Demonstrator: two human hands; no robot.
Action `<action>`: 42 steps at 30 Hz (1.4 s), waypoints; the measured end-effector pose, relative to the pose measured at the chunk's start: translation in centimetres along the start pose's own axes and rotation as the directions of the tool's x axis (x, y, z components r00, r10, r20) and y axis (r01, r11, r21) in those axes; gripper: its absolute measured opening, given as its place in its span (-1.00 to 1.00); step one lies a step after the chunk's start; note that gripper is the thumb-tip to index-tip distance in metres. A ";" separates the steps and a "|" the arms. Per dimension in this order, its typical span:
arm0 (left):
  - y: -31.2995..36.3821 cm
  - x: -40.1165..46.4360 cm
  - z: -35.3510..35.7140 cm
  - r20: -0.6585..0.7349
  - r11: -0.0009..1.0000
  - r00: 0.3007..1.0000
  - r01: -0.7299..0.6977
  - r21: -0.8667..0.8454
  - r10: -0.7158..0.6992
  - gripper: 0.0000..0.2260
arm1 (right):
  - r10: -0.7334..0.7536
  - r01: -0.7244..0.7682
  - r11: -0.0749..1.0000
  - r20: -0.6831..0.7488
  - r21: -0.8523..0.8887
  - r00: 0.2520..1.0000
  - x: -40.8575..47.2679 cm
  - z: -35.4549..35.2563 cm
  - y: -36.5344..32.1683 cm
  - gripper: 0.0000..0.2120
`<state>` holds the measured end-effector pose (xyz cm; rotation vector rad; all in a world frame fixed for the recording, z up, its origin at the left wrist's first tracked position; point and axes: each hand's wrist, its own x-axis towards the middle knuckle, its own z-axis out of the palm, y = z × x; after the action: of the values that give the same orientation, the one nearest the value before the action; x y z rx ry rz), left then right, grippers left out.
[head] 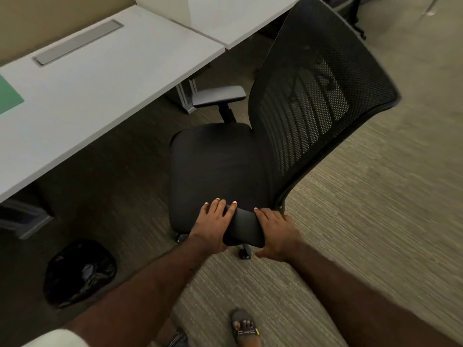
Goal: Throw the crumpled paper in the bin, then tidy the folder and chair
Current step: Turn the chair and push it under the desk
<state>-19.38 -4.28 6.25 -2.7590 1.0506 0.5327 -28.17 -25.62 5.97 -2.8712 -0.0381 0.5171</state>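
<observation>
A black office chair [220,161] with a mesh back stands on the carpet just off the grey desk [105,78], its seat turned sideways to the desk. Both hands hold its near armrest [244,229]: my left hand [213,221] grips the left side with fingers over the top, and my right hand [276,231] clasps the right side. A green folder [8,96] lies on the desk at the far left edge of view, partly cut off. A bin [80,272] lined with a black bag sits on the floor at lower left. No crumpled paper shows.
The chair's far armrest [218,96] points under the desk edge. A desk leg [186,96] stands behind it. A grey drawer unit [22,216] sits under the desk at left. My sandalled foot [244,326] is on the carpet below the chair.
</observation>
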 end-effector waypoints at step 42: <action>5.3 0.7 -5.0 -0.293 0.945 0.947 0.029 -0.325 -0.130 0.11 | -0.330 0.340 0.937 -0.536 -0.083 0.777 -1.9 -22.2 -0.5 -0.28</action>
<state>-21.01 -9.90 10.60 -3.2384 0.9765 0.2777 -22.21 -30.04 27.00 -2.7826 -0.4392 -0.3730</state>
